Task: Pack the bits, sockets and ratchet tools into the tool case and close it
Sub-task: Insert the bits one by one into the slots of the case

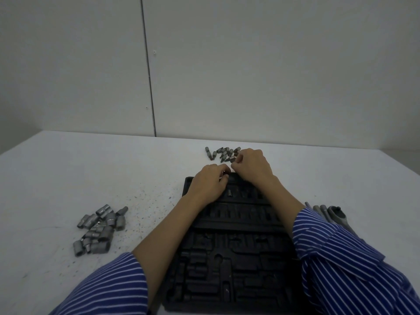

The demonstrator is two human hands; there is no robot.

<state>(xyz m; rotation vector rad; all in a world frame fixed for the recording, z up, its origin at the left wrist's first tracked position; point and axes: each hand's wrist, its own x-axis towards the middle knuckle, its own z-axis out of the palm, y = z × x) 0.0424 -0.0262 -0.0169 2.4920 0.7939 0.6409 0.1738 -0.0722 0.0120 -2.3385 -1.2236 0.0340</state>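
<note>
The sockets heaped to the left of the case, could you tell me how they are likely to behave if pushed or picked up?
The sockets look like solid metal, so probably heavy for their size and rigid. They are round barrels lying on their sides on the smooth table, so a push may well send some rolling. Their smooth finish could be slippery.

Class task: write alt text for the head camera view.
Both hands, left hand and right hand, handle small bits at the far edge of an open black tool case. Loose bits lie beyond, sockets left, ratchet tools right.
</note>
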